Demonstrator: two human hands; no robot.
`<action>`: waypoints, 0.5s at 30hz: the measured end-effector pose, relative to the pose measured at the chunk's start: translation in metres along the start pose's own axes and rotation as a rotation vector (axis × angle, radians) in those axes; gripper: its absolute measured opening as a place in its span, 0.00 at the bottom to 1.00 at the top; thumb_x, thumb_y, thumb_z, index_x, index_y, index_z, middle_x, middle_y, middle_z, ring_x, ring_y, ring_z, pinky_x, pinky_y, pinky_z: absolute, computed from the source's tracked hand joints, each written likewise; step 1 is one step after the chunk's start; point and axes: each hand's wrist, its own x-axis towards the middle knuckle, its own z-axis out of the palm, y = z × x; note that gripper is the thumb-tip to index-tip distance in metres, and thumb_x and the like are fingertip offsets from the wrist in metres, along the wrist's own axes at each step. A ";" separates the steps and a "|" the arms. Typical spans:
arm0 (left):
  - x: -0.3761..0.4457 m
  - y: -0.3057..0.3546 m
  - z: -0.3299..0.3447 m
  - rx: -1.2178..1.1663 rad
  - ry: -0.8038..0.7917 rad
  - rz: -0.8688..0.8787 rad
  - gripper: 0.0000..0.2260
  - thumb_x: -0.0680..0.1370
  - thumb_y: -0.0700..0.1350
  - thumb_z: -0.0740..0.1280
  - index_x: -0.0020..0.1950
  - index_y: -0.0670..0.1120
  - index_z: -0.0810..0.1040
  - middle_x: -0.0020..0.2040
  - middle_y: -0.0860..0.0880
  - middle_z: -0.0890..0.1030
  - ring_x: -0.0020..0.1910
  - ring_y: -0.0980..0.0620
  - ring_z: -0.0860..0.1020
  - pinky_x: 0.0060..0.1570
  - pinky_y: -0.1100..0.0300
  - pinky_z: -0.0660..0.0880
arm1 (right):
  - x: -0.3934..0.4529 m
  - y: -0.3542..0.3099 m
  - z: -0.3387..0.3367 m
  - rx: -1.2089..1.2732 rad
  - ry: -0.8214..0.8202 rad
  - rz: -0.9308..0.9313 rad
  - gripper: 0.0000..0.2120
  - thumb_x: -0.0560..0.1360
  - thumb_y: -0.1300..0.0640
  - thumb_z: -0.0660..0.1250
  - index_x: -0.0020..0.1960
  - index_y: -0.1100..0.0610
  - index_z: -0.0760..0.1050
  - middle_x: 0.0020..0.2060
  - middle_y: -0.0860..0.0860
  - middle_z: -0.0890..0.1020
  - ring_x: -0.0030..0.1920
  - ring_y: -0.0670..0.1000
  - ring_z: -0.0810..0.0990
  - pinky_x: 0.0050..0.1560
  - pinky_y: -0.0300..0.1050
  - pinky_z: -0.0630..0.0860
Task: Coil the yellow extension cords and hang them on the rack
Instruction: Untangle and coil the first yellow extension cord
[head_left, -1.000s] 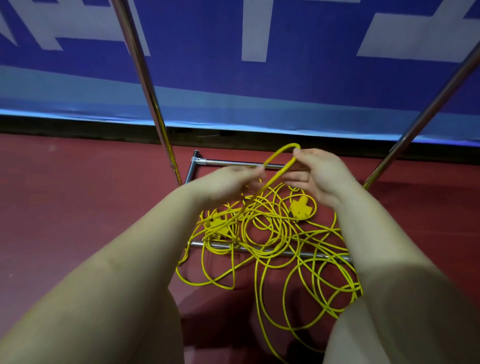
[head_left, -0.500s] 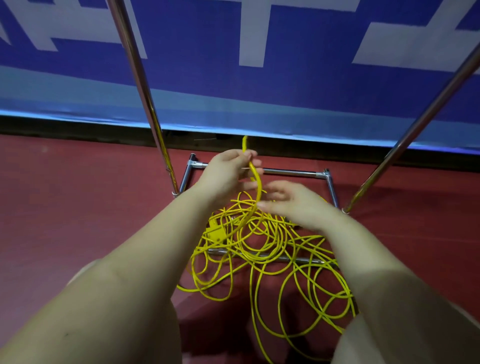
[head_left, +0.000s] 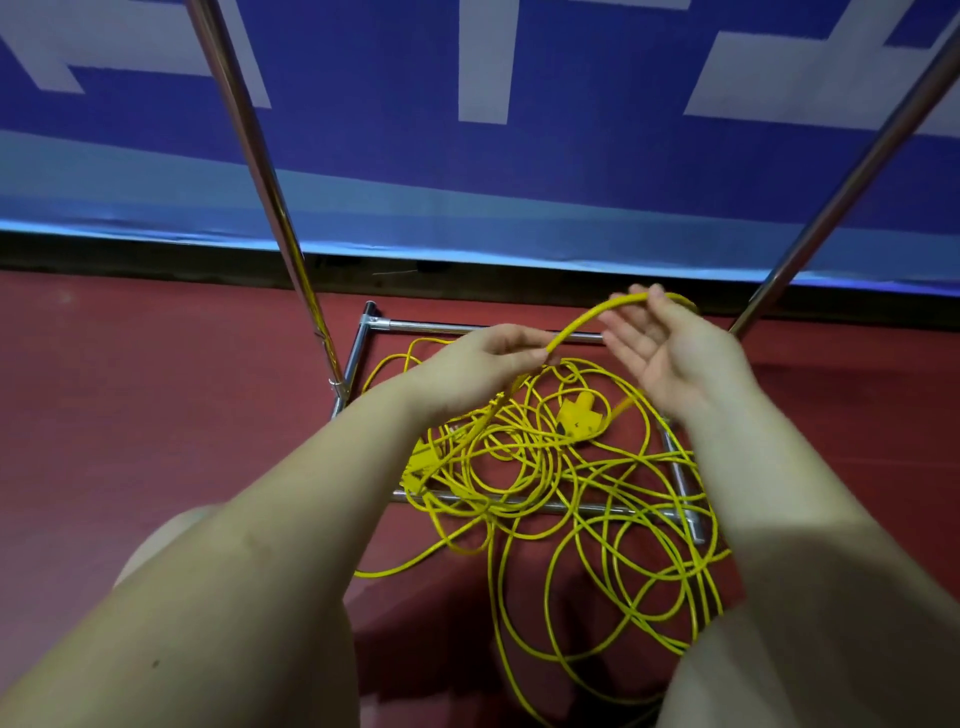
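A tangle of yellow extension cord (head_left: 545, 483) lies on the red floor, draped over the base of a chrome rack (head_left: 467, 327). A yellow multi-socket end (head_left: 579, 418) sits in the pile, and another yellow plug (head_left: 418, 465) lies at its left. My left hand (head_left: 478, 364) grips a strand of the cord. From there the strand arcs up to my right hand (head_left: 660, 348), which is palm up and pinches the cord at its fingertips.
Two chrome uprights (head_left: 260, 171) (head_left: 852, 176) of the rack rise at left and right. A blue and white banner (head_left: 519, 130) stands behind the rack. My knees (head_left: 166, 535) are at the bottom of the view.
My right hand has risen from the pile and swung right, stretching an arc of cord between both hands. My left hand has dropped slightly, still holding the strand.
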 end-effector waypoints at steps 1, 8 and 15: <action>0.000 -0.003 -0.002 0.113 0.001 -0.003 0.08 0.81 0.43 0.62 0.58 0.49 0.75 0.49 0.53 0.79 0.44 0.59 0.75 0.48 0.69 0.71 | 0.000 -0.003 0.000 0.072 0.001 -0.002 0.10 0.81 0.56 0.55 0.45 0.56 0.73 0.29 0.48 0.84 0.32 0.45 0.84 0.35 0.38 0.80; 0.004 -0.018 -0.003 0.251 0.134 -0.083 0.07 0.82 0.42 0.58 0.49 0.45 0.76 0.41 0.47 0.78 0.41 0.49 0.76 0.43 0.56 0.75 | 0.004 -0.001 0.009 -0.009 -0.122 -0.073 0.09 0.80 0.55 0.57 0.54 0.58 0.72 0.43 0.52 0.83 0.44 0.49 0.84 0.44 0.42 0.80; -0.001 0.012 -0.015 -0.582 0.341 0.001 0.08 0.82 0.40 0.56 0.46 0.44 0.72 0.38 0.48 0.76 0.33 0.56 0.81 0.32 0.62 0.79 | -0.007 0.056 0.014 -1.303 -0.572 -0.014 0.08 0.75 0.57 0.68 0.53 0.58 0.75 0.50 0.58 0.83 0.51 0.54 0.81 0.54 0.47 0.74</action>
